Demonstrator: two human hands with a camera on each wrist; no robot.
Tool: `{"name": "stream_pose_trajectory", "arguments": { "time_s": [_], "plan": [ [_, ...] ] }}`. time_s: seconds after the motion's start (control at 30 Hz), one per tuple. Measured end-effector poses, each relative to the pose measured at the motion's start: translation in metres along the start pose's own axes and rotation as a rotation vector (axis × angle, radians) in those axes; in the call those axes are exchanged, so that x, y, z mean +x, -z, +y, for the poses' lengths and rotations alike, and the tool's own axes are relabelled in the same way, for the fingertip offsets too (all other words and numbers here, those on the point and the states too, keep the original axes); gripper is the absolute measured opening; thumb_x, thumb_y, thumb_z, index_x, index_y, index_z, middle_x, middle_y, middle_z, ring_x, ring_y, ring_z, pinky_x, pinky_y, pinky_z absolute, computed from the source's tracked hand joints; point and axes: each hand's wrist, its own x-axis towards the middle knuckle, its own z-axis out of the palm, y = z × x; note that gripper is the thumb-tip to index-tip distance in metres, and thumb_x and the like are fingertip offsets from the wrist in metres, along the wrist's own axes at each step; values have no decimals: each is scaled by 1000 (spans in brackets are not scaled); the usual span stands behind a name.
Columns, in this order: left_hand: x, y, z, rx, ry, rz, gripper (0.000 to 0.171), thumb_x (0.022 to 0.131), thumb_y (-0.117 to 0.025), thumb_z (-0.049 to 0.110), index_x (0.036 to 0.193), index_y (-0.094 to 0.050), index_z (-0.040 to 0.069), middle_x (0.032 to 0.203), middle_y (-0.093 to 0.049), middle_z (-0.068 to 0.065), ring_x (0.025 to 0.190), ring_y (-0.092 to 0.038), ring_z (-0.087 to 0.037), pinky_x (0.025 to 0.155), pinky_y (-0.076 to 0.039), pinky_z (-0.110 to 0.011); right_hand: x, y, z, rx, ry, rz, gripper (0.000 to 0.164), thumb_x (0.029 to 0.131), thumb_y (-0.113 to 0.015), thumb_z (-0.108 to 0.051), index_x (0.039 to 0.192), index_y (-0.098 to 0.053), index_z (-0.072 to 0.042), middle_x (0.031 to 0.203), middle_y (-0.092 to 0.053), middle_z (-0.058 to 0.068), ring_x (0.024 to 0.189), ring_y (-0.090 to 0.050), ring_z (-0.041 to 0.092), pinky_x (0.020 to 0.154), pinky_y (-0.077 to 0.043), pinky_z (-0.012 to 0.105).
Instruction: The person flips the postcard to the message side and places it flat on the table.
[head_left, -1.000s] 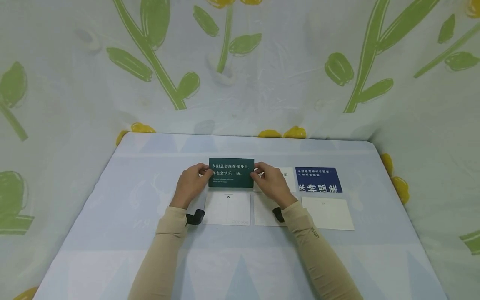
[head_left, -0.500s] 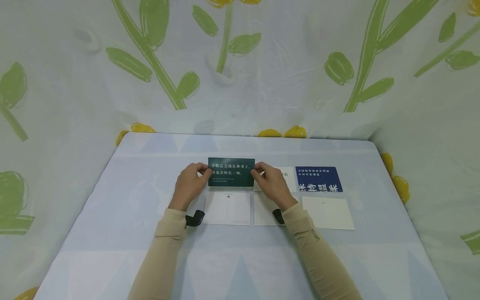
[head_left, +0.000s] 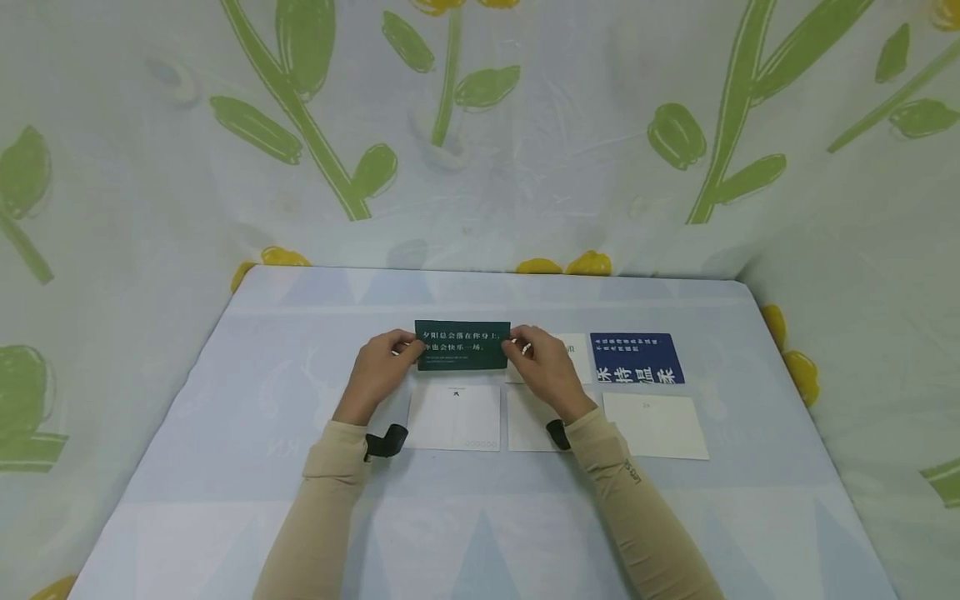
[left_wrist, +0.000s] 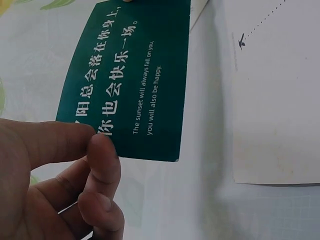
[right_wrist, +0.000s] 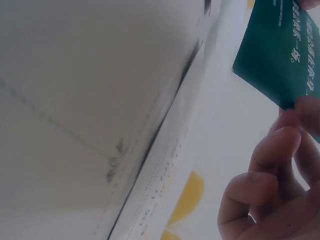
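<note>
A dark green postcard [head_left: 462, 345] with white Chinese text and smaller English lines is held up over the table. My left hand [head_left: 381, 371] pinches its left edge between thumb and fingers, seen close in the left wrist view, where the green postcard [left_wrist: 135, 90] bows slightly. At the opposite edge, my right hand [head_left: 549, 367] pinches it the same way. Below the held postcard lies a white card [head_left: 454, 421] with a small dark mark. Another white card [head_left: 528, 417] lies partly under my right wrist, and a white printed card [head_left: 576, 354] is partly hidden behind that hand.
To the right, a navy blue card [head_left: 637, 358] with white characters lies above a cream card [head_left: 656, 425]. The pale blue tablecloth [head_left: 480, 542] covers the table, and a floral curtain [head_left: 555, 167] rises behind and along both sides.
The green postcard has tilted a little, its top edge dipping so that it looks shorter in the head view. Both hands keep their pinch and have barely shifted.
</note>
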Motion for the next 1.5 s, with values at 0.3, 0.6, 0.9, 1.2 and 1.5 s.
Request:
{"name": "stream_pose_trajectory", "arguments": {
  "time_s": [0.3,0.6,0.9,1.2,1.5],
  "plan": [
    [-1,-3,-4,-87,9,-32,33,100,-59,33,115,-71,7,91,-75,-4,104,-63,-26,88,-46,-45,-4,-4,1,75,-34,-1,20,103,-60,-30,112,-69,-15,84,-72,-2,70,-56,18,61,-43,34],
    [-3,-2,-8,-170,50,-80,40,101,-58,33,129,-66,6,95,-78,-5,114,-62,-23,94,-48,-44,-6,-3,2,104,-19,-5,21,103,-60,-29,114,-70,-14,89,-75,2,76,-59,18,64,-45,34],
    [0,-3,-10,-212,36,-76,37,101,-59,30,127,-67,4,98,-77,-6,112,-64,-23,93,-51,-42,-6,-3,2,93,-28,-9,21,103,-61,-29,115,-70,-14,91,-75,-4,82,-62,16,66,-48,33],
    [0,-3,-11,-284,55,-93,37,101,-60,29,129,-65,6,101,-77,-6,112,-63,-22,94,-50,-39,-6,-2,4,108,-2,5,17,102,-61,-25,111,-71,-15,94,-76,-1,82,-63,16,66,-46,34],
    [0,-2,-15,-297,38,-94,32,102,-61,28,125,-68,7,109,-75,-6,95,-60,-25,77,-44,-32,-4,-2,6,139,-1,-1,19,102,-62,-26,116,-71,-17,96,-75,-6,85,-65,14,70,-47,34]
  ]
}}
